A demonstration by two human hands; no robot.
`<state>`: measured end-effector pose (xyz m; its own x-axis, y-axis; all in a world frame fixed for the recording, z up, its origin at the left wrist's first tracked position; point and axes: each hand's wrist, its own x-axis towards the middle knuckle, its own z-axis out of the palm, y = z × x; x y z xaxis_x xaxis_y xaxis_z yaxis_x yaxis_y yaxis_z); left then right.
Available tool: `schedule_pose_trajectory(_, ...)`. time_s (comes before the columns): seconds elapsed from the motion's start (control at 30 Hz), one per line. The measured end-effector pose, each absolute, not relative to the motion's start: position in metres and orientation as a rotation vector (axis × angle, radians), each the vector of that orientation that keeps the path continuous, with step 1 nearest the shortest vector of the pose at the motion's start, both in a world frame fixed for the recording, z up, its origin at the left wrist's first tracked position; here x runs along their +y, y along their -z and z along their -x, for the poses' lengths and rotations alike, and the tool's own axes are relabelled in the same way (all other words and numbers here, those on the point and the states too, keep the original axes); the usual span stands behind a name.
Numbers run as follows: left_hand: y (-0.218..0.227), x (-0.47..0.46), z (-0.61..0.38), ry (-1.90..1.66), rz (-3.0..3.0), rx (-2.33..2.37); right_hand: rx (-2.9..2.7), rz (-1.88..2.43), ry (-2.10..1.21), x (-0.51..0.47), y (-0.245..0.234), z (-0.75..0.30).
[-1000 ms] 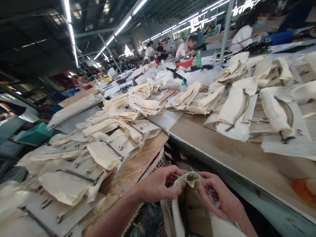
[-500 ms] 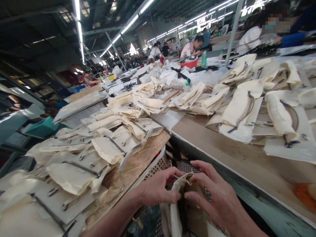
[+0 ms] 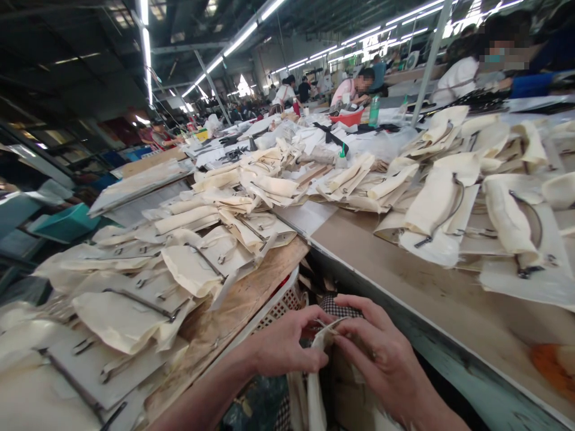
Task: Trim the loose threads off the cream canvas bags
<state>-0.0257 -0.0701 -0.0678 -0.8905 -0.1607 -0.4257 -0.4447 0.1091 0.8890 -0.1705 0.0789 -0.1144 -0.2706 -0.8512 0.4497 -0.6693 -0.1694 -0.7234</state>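
My left hand [image 3: 299, 342] pinches the top edge of a cream fabric piece [image 3: 316, 398] between thumb and fingers. On the other side, the thumb and fingers of my right hand [image 3: 377, 350] close on the same edge. The piece hangs down over my lap, where black-and-white checked cloth [image 3: 336, 306] shows behind it. Its lower part runs out of the picture. Whether anything small sits between my fingertips cannot be made out.
Similar cream pieces with dark strips [image 3: 139, 302] cover the wooden table on my left. More cream pieces [image 3: 442, 197] lie on the brown tabletop [image 3: 359, 239] to the right. A white plastic basket [image 3: 281, 304] stands between the tables. Several people work farther back.
My right hand has moved slightly left, and its fingertips have come together on the cream edge. My left hand keeps its pinch. The view has shifted a little.
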Motion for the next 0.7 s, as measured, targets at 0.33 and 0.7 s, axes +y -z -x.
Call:
schedule_pose_trajectory(0.33, 0.06, -0.066, 0.027, -1.802, 0.572, 2.382, 1.725, 1.759, 1.229, 0.069, 0.113, 0.181)
schedule_pose_trajectory(0.7, 0.052, -0.052, 0.037, -1.492, 0.77, 2.821, 1.593, 1.547, 1.428, 0.065, 0.113, 0.176)
